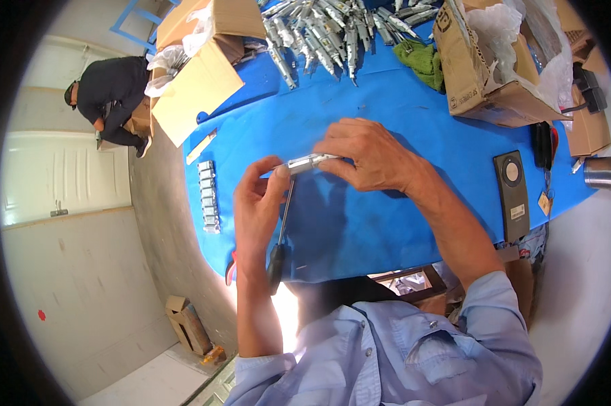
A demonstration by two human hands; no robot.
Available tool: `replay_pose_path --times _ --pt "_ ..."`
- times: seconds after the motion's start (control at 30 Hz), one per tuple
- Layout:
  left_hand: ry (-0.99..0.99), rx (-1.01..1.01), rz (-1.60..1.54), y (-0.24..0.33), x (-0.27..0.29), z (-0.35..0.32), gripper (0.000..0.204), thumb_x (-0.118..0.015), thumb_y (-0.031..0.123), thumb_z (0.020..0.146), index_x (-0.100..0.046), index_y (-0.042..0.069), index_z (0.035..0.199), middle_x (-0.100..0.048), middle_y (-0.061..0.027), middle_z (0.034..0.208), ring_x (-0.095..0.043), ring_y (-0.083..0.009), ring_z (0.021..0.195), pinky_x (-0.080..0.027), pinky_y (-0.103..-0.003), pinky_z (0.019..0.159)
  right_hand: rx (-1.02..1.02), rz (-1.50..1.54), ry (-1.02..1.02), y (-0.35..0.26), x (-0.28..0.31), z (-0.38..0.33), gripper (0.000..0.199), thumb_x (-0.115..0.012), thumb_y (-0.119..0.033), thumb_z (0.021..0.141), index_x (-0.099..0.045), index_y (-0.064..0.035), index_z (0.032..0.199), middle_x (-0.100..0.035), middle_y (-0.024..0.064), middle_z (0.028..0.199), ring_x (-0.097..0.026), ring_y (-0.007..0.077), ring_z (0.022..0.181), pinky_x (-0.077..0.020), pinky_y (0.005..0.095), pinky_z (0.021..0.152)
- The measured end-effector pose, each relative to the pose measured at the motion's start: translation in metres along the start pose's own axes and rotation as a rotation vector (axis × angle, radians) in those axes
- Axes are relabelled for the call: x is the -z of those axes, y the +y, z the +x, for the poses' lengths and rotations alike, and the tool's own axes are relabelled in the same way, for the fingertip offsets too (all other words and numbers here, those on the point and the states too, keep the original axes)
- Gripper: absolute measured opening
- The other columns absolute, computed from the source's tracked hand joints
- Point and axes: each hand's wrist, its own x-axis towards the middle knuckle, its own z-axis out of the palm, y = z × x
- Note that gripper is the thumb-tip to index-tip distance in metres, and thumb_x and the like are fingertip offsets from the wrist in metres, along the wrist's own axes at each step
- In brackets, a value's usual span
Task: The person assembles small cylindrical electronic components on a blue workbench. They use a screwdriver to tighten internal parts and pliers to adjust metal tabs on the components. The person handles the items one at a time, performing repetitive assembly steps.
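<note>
A slim silver metal part is held level above the blue table, between my two hands. My left hand pinches its left end between thumb and fingers. At the other end, the closed fingers of my right hand grip it, partly hiding that end. Below the part, a screwdriver with a black handle and thin shaft lies beside my left wrist. Several short silver metal pieces form a neat column to the left.
A heap of similar silver parts covers the far side of the blue-covered table. Open cardboard boxes flank it, with a green cloth between. On the right lies a dark phone. Another person bends at far left.
</note>
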Motion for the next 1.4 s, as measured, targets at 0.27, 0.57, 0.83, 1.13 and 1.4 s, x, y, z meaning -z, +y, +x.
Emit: replay_pose_path --times 0.27,0.57,0.83,1.13,1.4 --pt "0.146 -0.197 0.472 -0.033 0.046 -0.114 0.037 -0.085 0.015 0.089 -0.069 -0.002 0.118 -0.074 -0.0131 0.104 -0.07 -0.0191 0.087 -0.057 -0.03 0.072 -0.034 -0.035 0.01 -0.002 -0.009 -0.001 0.013 -0.078 -0.019 0.086 -0.078 -0.0105 0.096 -0.065 0.0099 0.09 -0.065 0.0318 0.085 -0.0527 0.0447 0.075" --pt "0.22 -0.293 0.817 -0.058 0.038 -0.147 0.037 -0.082 0.009 0.083 -0.068 0.001 0.115 -0.069 -0.0172 0.105 -0.07 -0.0353 0.089 -0.058 -0.043 0.075 -0.072 -0.113 -0.054 -0.006 -0.01 -0.002 0.018 -0.08 -0.018 0.078 -0.077 -0.0109 0.094 -0.066 0.0078 0.091 -0.066 0.0296 0.087 -0.0526 0.044 0.076" --pt "0.24 -0.054 0.457 -0.057 0.048 -0.171 0.021 -0.073 0.011 0.091 -0.065 -0.001 0.105 -0.067 -0.0148 0.083 -0.066 -0.0254 0.068 -0.052 -0.038 0.063 -0.325 -0.27 -0.149 -0.036 -0.011 -0.01 0.028 -0.077 -0.021 0.082 -0.064 -0.0066 0.103 -0.068 0.0125 0.09 -0.067 0.0356 0.082 -0.0515 0.0467 0.073" --pt "0.217 0.1 0.195 -0.06 0.047 -0.201 0.026 -0.07 0.011 0.093 -0.066 -0.004 0.114 -0.069 -0.0106 0.08 -0.063 -0.0147 0.067 -0.049 -0.03 0.061 -0.501 -0.269 -0.109 -0.082 -0.028 -0.047 0.035 -0.076 -0.028 0.086 -0.063 -0.0065 0.11 -0.07 0.0165 0.093 -0.069 0.0396 0.088 -0.0519 0.0525 0.076" --pt "0.188 -0.035 0.164 -0.046 0.048 -0.221 0.036 -0.07 0.006 0.091 -0.068 -0.004 0.126 -0.072 -0.0112 0.1 -0.068 -0.0157 0.089 -0.055 -0.029 0.08 -0.606 -0.283 -0.039 -0.117 -0.045 -0.071 0.037 -0.076 -0.033 0.089 -0.061 -0.0093 0.113 -0.069 0.0157 0.095 -0.068 0.0446 0.086 -0.0522 0.0572 0.073"
